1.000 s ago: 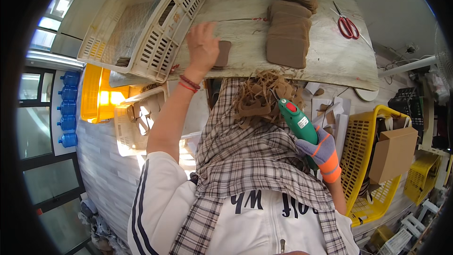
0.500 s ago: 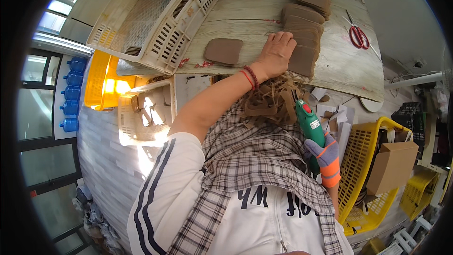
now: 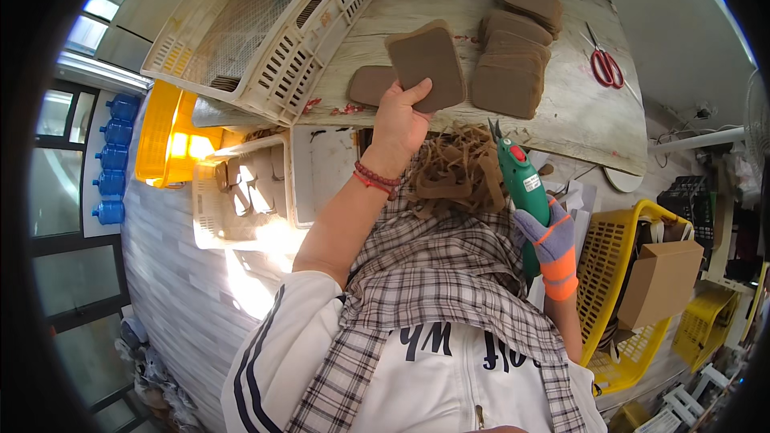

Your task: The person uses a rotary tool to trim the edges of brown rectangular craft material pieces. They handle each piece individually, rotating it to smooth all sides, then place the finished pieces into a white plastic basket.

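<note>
A: What does the left hand have hold of?

B: A flat brown pad with rounded corners, pinched firmly near its lower edge — the thumb lies across its face, while the fingers behind are mostly hidden.

A: And where is that pad?

B: Held over the near edge of the worktable, between the white crate and the overlapping brown stack. It partly covers a single brown piece lying on the table; whether the two touch cannot be told.

A: How about the right hand?

B: Gloved in greyish purple and orange, it is wrapped around a green handheld tool with a red button. The dark, pointed tip is directed toward the table's edge, just beside a tangle of brown offcuts over the plaid apron.

A: Anything else on the tabletop?

B: Red-handled scissors — to the right of the stack, well apart from both hands.
</note>
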The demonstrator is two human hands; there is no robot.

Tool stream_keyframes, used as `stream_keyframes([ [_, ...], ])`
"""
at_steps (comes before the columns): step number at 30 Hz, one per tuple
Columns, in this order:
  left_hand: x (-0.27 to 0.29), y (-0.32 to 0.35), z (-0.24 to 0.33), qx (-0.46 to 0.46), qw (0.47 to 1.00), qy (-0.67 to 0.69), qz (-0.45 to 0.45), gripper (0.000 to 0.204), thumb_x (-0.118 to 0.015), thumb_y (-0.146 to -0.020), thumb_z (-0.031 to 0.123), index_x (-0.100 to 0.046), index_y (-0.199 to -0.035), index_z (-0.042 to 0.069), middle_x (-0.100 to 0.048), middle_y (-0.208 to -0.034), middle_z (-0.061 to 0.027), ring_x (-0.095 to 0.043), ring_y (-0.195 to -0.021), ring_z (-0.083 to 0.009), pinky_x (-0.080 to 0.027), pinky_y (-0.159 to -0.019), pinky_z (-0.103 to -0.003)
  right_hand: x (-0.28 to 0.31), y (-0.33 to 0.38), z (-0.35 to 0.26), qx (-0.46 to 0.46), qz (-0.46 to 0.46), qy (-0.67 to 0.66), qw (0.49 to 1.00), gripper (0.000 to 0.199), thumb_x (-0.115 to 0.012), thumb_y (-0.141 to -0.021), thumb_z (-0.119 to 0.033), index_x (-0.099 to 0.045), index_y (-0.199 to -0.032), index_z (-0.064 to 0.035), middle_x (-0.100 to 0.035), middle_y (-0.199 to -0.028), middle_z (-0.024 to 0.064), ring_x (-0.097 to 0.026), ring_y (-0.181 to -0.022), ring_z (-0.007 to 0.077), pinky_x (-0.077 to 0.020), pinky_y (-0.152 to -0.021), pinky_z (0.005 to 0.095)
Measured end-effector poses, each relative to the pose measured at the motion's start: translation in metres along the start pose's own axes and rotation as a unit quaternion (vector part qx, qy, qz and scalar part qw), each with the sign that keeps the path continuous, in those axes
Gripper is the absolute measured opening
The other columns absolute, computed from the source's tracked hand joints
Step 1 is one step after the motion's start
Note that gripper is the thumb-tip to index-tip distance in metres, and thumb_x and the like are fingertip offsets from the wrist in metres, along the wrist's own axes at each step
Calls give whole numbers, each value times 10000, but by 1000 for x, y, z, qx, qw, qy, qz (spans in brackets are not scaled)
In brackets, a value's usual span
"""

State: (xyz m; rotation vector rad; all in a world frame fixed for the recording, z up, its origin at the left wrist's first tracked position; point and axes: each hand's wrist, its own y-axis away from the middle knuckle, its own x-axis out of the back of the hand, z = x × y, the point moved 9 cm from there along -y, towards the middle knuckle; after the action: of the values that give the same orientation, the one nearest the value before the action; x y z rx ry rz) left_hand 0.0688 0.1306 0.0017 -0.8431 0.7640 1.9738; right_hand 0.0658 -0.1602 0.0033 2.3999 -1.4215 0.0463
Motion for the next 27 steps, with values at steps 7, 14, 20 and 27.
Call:
stream_keyframes([
  [7,0,19,-8,-46,990,136,12,452,-573,-843,-84,-465,-1254,69,-544,-1224,-69,-518,-1149,-221,-434,-1010,-367,-24,-16,-24,-47,-27,-16,998,368,-759,-776,-218,-595,-1010,13,-609,-673,12,-534,-528,54,-424,-489,206],
  [14,-3,23,-19,-30,986,166,20,445,-564,-849,-84,-467,-1256,68,-544,-1226,-64,-514,-1157,-212,-432,-1017,-358,-31,-14,-35,-59,-45,-41,996,354,-753,-783,-199,-575,-1006,10,-610,-660,23,-542,-488,71,-429,-455,211],
  [20,-8,29,-28,-12,992,124,7,447,-540,-860,-87,-443,-1270,62,-541,-1226,-80,-518,-1155,-221,-441,-1010,-365,-29,-13,-35,-52,-44,-62,996,350,-752,-783,-179,-568,-1007,16,-617,-671,36,-552,-489,78,-438,-455,210],
  [27,-18,40,-33,-3,998,50,-41,408,-538,-853,-89,-455,-1232,38,-557,-1205,-98,-564,-1092,-222,-469,-967,-361,-20,-14,-35,-41,-35,-45,998,380,-758,-775,-175,-570,-1041,22,-631,-706,37,-575,-545,78,-456,-479,210],
])
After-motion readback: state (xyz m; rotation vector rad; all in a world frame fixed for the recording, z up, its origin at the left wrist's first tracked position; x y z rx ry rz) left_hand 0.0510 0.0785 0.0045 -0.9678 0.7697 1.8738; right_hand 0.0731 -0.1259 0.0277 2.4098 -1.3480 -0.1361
